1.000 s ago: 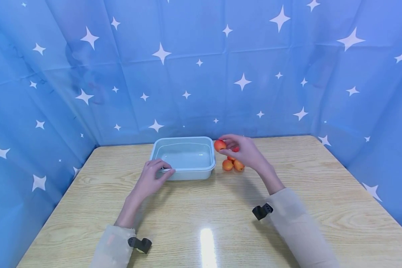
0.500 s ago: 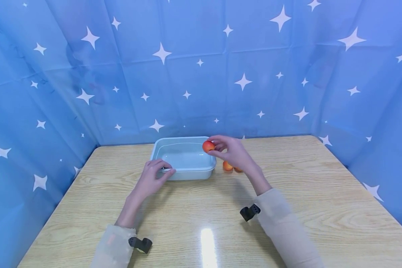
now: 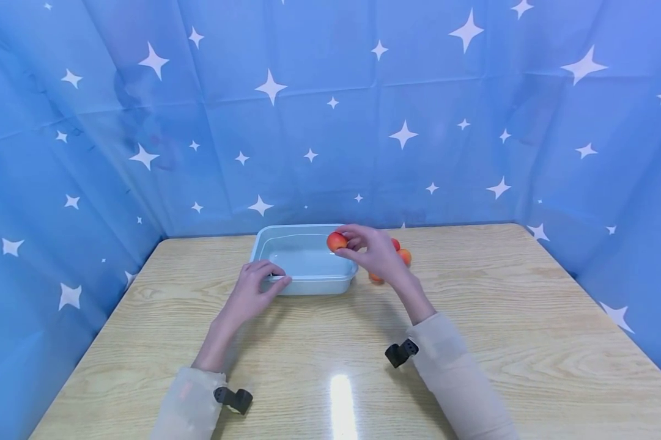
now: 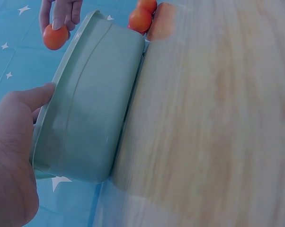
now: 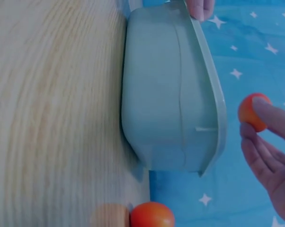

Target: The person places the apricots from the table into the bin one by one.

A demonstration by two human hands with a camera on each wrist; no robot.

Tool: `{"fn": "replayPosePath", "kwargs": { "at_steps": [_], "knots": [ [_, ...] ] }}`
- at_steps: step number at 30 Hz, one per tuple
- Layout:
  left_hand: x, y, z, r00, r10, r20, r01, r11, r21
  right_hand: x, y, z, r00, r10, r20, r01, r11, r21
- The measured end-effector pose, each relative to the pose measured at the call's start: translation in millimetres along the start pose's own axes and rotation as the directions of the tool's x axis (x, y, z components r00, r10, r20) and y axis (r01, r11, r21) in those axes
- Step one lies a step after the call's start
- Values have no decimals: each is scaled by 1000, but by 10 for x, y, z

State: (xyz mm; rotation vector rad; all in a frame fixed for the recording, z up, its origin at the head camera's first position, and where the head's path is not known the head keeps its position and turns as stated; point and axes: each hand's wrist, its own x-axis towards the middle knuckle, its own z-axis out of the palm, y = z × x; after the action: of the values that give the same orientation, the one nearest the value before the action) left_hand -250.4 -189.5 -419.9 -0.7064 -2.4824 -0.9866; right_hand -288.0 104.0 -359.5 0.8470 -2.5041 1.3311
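Between the thumb and fingers of my right hand (image 3: 373,252) is a small round red-orange fruit (image 3: 337,242), raised over the right side of a pale blue plastic basin (image 3: 313,286). The right wrist view shows this fruit (image 5: 254,112) above the rim, pinched at the fingertips. My left hand (image 3: 253,286) grips the basin's near left rim, thumb outside and fingers over the edge; the left wrist view shows the thumb on the rim of the basin (image 4: 93,94). In the head view the basin's visible inside is bare.
Several more red-orange fruits (image 3: 404,256) lie on the wooden table (image 3: 286,366) just right of the basin, partly hidden by my right hand. A blue curtain with white stars (image 3: 330,153) hangs behind the table's far edge. Black wrist cameras sit on both sleeves.
My right hand has carried the fruit leftward from beside the basin to over its right side. My left hand keeps its grip on the rim.
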Motion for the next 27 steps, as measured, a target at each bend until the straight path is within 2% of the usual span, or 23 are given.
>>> {"fn": "replayPosePath", "kwargs": {
  "at_steps": [7, 16, 27],
  "knots": [
    [4, 17, -3, 1000, -23, 3, 23, 1000, 5, -19, 28, 24, 1000, -9, 8, 9, 1000, -6],
    [-10, 15, 1, 999, -36, 0, 36, 999, 9, -53, 24, -56, 1000, 14, 8, -13, 1000, -22],
    [-5, 10, 14, 1000, -27, -1, 27, 1000, -2, -84, 49, -191, 1000, 24, -7, -23, 999, 25]
  ]
}}
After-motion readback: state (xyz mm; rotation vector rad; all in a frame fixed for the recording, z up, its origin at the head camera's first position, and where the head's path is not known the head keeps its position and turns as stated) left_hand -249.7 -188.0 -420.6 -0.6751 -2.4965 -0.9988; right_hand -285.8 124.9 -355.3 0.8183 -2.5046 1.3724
